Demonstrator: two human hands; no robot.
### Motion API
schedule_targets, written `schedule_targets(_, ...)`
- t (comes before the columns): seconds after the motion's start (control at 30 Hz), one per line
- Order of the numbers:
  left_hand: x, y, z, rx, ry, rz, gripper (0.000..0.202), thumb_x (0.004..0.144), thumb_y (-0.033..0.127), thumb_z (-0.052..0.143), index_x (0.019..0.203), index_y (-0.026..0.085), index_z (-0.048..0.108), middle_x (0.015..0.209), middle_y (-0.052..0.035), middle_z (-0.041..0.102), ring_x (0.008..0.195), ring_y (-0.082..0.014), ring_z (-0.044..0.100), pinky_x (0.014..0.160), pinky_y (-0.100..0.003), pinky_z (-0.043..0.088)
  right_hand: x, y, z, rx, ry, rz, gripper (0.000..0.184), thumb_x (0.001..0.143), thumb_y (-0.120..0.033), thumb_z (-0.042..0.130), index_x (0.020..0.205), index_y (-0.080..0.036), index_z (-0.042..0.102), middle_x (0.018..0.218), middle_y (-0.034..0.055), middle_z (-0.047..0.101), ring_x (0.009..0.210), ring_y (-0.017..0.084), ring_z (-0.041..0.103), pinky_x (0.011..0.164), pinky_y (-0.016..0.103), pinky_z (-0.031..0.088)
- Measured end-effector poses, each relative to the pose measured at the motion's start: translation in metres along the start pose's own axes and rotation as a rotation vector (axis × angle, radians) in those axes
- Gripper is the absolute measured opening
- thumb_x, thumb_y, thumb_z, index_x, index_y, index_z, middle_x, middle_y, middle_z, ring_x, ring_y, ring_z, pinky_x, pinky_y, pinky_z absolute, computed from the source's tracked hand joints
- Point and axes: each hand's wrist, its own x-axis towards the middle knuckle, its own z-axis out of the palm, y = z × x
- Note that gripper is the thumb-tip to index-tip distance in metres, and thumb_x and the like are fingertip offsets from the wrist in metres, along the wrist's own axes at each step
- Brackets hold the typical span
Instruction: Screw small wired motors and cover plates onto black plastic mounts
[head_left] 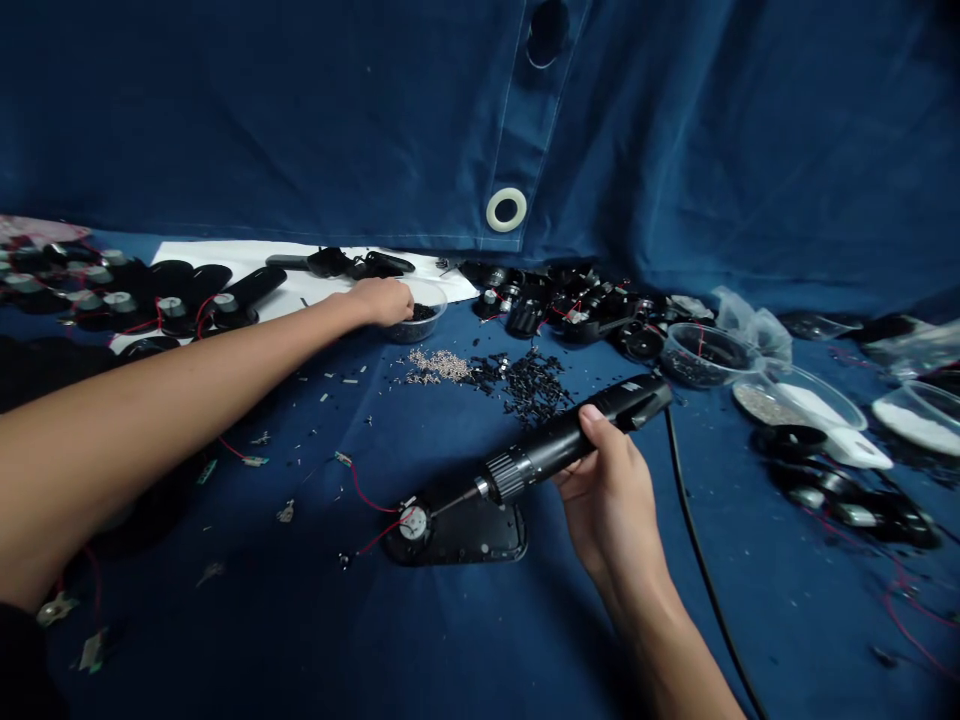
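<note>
My right hand (609, 492) is wrapped round a black corded electric screwdriver (570, 437), its bit pointing down-left at a small round motor (413, 521) on a black plastic housing (480, 536) lying on the blue cloth. Red wires run from the motor. My left hand (384, 298) reaches far forward, its fingers curled into a small clear bowl (431, 300) of tiny black parts; what they pinch is hidden.
Loose silver screws (439, 365) and black screws (532, 382) lie in piles mid-table. Black housings with motors (172, 310) fill the far left, more black parts (570, 300) the far middle. Clear tubs (705, 352) stand at right. The tool's cord (694, 540) trails toward me.
</note>
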Motion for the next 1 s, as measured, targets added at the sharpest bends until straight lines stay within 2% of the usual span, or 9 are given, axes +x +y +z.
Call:
schedule_targets(0.17,-0.013,0.010,-0.003,-0.060,0.197,-0.021,0.034,0.083,0.036,0.044,0.086,0.013,0.070,0.091,-0.0152,0.065,0.081,-0.0254,0.057,0.071,-0.034,0.040,0.002,0.001,0.002,-0.017,-0.001,-0.015,0.031,0.073,-0.036,0.070,0.081,-0.019,0.046,0.064,-0.0056,0.049,0.048,0.008,0.051,0.049,0.023,0.049)
schedule_targets(0.27,-0.033,0.024,-0.007,-0.104,0.338,-0.046,0.039,0.089,0.031,0.033,0.088,0.013,0.067,0.091,-0.0141,0.064,0.080,-0.0233,0.056,0.072,-0.035,0.039,0.003,0.003,0.001,-0.027,-0.011,-0.039,0.031,0.073,-0.038,0.069,0.082,-0.019,0.046,0.063,-0.0058,0.050,0.048,0.009,0.051,0.050,0.024,0.051)
schedule_targets(0.37,-0.069,0.043,-0.008,-0.187,0.469,-0.010,0.044,0.094,0.030,0.026,0.087,0.014,0.066,0.090,-0.0112,0.063,0.083,-0.0207,0.055,0.076,-0.033,0.039,0.004,0.005,-0.001,-0.028,-0.018,-0.066,0.033,0.074,-0.041,0.069,0.082,-0.019,0.046,0.060,-0.0058,0.049,0.049,0.009,0.052,0.050,0.025,0.052)
schedule_targets(0.5,-0.139,0.075,-0.001,-0.425,0.662,0.161,0.029,0.093,0.024,0.040,0.092,0.018,0.068,0.094,-0.0056,0.062,0.089,-0.0173,0.055,0.082,-0.028,0.039,0.007,0.008,-0.004,-0.008,-0.001,-0.064,0.034,0.072,-0.044,0.068,0.084,-0.019,0.048,0.064,-0.0034,0.053,0.054,0.011,0.057,0.051,0.025,0.052)
schedule_targets(0.6,-0.189,0.098,0.012,-0.540,0.686,0.199,0.024,0.091,0.020,0.046,0.099,0.021,0.069,0.093,-0.0032,0.060,0.083,-0.0146,0.056,0.078,-0.027,0.042,0.010,0.010,-0.005,0.025,0.019,-0.046,0.031,0.072,-0.043,0.067,0.084,-0.019,0.051,0.065,-0.0019,0.055,0.056,0.012,0.059,0.050,0.023,0.052)
schedule_targets(0.7,-0.219,0.111,0.027,-0.667,0.684,0.231,0.026,0.090,0.017,0.046,0.102,0.022,0.069,0.094,-0.0034,0.060,0.083,-0.0139,0.057,0.076,-0.026,0.045,0.012,0.012,-0.007,0.052,0.040,-0.010,0.028,0.071,-0.042,0.066,0.080,-0.019,0.053,0.065,-0.0008,0.056,0.056,0.012,0.059,0.049,0.021,0.052)
schedule_targets(0.9,-0.228,0.114,0.043,-1.068,0.628,0.242,0.025,0.086,0.019,0.054,0.109,0.021,0.064,0.092,-0.0032,0.063,0.083,-0.0140,0.060,0.079,-0.027,0.051,0.012,0.017,-0.007,0.072,0.039,0.013,0.027,0.071,-0.042,0.066,0.075,-0.019,0.053,0.066,0.0009,0.058,0.057,0.011,0.059,0.049,0.020,0.051)
schedule_targets(1.0,-0.228,0.116,0.045,-1.213,0.598,0.222,0.016,0.084,0.023,0.059,0.098,0.018,0.065,0.085,-0.0029,0.065,0.078,-0.0135,0.062,0.077,-0.026,0.052,0.012,0.019,-0.006,0.062,0.039,0.014,0.026,0.071,-0.041,0.066,0.074,-0.019,0.054,0.066,0.0010,0.059,0.057,0.011,0.059,0.050,0.021,0.052)
